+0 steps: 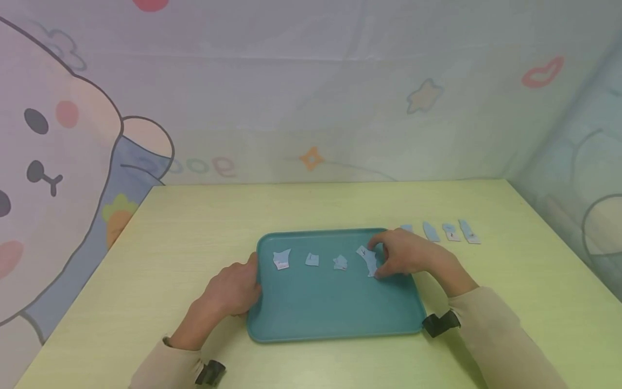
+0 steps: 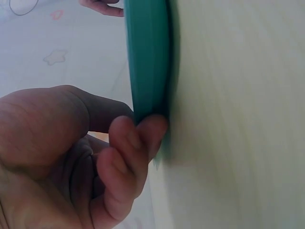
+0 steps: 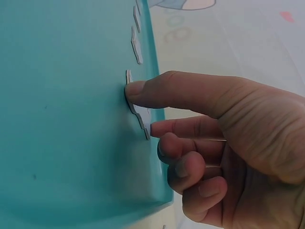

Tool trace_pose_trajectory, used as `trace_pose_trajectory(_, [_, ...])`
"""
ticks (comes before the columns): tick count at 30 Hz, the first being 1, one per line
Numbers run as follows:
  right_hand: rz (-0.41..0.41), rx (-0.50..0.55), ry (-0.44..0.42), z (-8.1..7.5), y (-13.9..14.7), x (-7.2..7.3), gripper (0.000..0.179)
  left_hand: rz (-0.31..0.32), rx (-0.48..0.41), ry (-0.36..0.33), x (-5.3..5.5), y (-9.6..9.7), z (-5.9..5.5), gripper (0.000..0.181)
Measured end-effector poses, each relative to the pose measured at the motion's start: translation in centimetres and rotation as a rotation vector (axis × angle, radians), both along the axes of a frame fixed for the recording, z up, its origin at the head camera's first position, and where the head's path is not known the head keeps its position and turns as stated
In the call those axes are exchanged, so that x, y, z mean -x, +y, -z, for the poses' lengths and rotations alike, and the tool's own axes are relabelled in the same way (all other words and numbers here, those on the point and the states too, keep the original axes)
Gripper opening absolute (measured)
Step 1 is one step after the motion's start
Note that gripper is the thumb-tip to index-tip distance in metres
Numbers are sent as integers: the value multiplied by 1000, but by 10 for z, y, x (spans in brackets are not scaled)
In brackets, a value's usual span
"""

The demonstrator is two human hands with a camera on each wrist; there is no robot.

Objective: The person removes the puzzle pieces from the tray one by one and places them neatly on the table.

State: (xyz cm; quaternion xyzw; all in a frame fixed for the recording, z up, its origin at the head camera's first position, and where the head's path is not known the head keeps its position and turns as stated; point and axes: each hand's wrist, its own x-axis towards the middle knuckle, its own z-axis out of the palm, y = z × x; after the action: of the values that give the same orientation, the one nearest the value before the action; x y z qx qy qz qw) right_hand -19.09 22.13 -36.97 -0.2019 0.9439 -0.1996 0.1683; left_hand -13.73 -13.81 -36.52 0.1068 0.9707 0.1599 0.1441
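A teal tray (image 1: 335, 302) lies on the table, and my left hand (image 1: 232, 289) grips its left rim. In the left wrist view the thumb is on the rim's upper side and curled fingertips (image 2: 152, 133) press from below. My right hand (image 1: 408, 251) is over the tray's upper right corner. Its thumb and index finger pinch a light-blue and white irregular puzzle piece (image 1: 369, 260) at opposite ends, close over the tray floor; the other fingers curl loosely. Left of it in a row lie three more puzzle pieces (image 1: 281, 259), (image 1: 312, 260), (image 1: 340, 263).
Right of the tray, several similar puzzle pieces (image 1: 451, 232) lie in a row on the pale yellow table (image 1: 194, 216), the nearest partly hidden behind my right hand. A printed cloth backdrop (image 1: 340, 108) with a cartoon bear stands behind the table.
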Motion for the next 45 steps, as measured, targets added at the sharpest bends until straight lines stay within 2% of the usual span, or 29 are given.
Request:
trace_pose_trajectory(10, [-17, -24, 26, 3, 0, 1, 57, -5, 4, -20, 2, -2, 4, 66])
trace_pose_trajectory(17, [-16, 5, 32, 2, 4, 1, 58, -1, 5, -29, 2, -1, 3, 70])
trace_pose_trajectory(29, [6, 43, 39, -13, 13, -1, 60, 12, -19, -13, 2, -2, 4, 71])
trace_pose_trajectory(39, [53, 93, -25, -23, 25, -4, 62, 12, -20, -19, 3, -3, 5, 72])
trace_pose_trajectory(45, [62, 90, -24, -26, 33, -8, 61, 11, -13, -16, 3, -3, 5, 70])
